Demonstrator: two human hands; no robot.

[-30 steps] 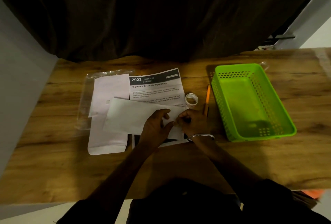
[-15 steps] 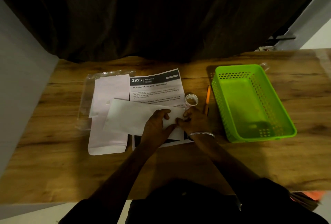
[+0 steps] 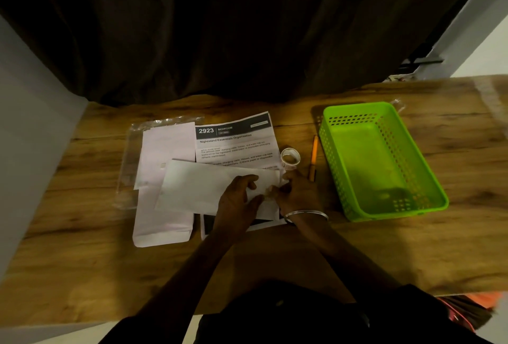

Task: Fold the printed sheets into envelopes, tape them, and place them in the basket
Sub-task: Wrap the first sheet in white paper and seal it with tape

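Head view: left hand (image 3: 237, 200) and right hand (image 3: 299, 192) both pinch right end of folded sheet (image 3: 198, 187), fingers curled on it. Folded sheet lies over printed sheet (image 3: 233, 140) on table (image 3: 82, 261). Tape roll (image 3: 290, 157) just beyond right hand, pencil (image 3: 313, 157) beside it. Green basket (image 3: 334, 162) right of grip, apart. Pale envelopes (image 3: 162, 222) left of grip.

Seemingly a home room: wood-grain table (image 3: 82, 255) set against a dark curtain (image 3: 247, 27) and plain wall (image 3: 33, 129).
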